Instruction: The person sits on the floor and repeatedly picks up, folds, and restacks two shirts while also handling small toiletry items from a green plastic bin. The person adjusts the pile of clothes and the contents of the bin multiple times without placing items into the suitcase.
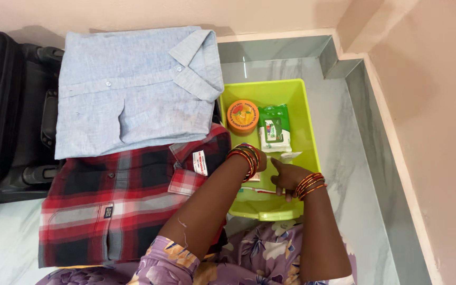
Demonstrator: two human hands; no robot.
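Both my hands reach into a lime-green plastic tray on the floor. My left hand, with red and gold bangles on its wrist, is mostly hidden behind that wrist at the tray's left side. My right hand, also bangled, lies back-up in the tray's near half, its index finger pointing toward the left hand. Its other fingers bend down onto a long white, red and green box. Further back in the tray sit a round orange jar and a green wipes pack.
A folded light-blue shirt and a folded red plaid shirt lie left of the tray, over a black suitcase. The floor is grey marble. Pink walls close in behind and to the right.
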